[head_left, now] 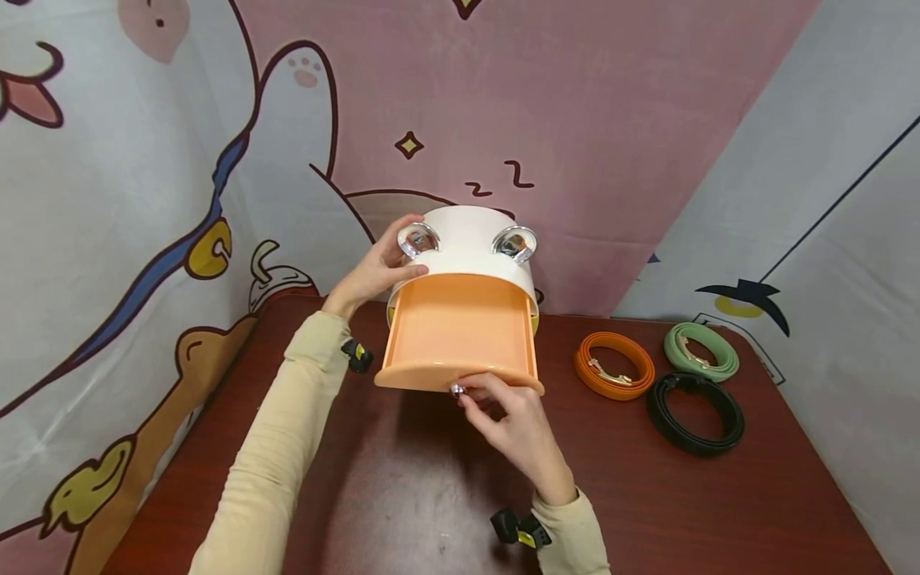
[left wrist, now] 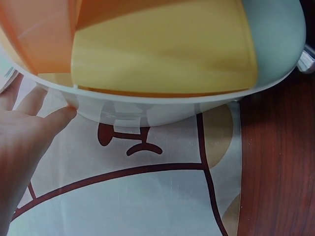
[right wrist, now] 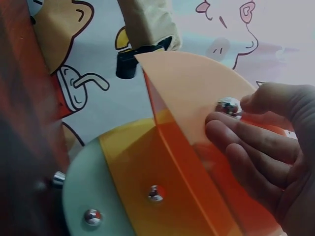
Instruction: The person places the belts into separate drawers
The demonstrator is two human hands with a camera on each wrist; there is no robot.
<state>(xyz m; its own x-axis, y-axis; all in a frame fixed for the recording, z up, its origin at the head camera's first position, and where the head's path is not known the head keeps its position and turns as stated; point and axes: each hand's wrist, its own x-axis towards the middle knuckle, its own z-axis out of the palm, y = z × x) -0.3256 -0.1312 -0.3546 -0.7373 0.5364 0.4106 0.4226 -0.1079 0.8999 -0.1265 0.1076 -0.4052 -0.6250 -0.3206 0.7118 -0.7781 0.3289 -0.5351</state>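
A small white rounded drawer cabinet (head_left: 465, 239) with two shiny silver round pieces on top stands at the back of the table. Its peach-orange drawer (head_left: 463, 319) is pulled far out, and the part inside that shows is bare. My right hand (head_left: 513, 427) pinches the silver knob (right wrist: 228, 106) on that drawer's front between thumb and fingers. Extended fingers of my left hand (head_left: 377, 267) rest against the cabinet's upper left side, around one silver piece. Below the orange drawer, a yellow drawer (right wrist: 133, 172) and a green drawer (right wrist: 86, 187) are pushed in.
To the right on the dark red table (head_left: 431, 511) lie three coiled belts: an orange belt (head_left: 588, 379), a green belt (head_left: 726, 359) and a black belt (head_left: 693, 441). A cartoon-printed cloth (head_left: 575, 120) hangs close behind the cabinet and along the sides.
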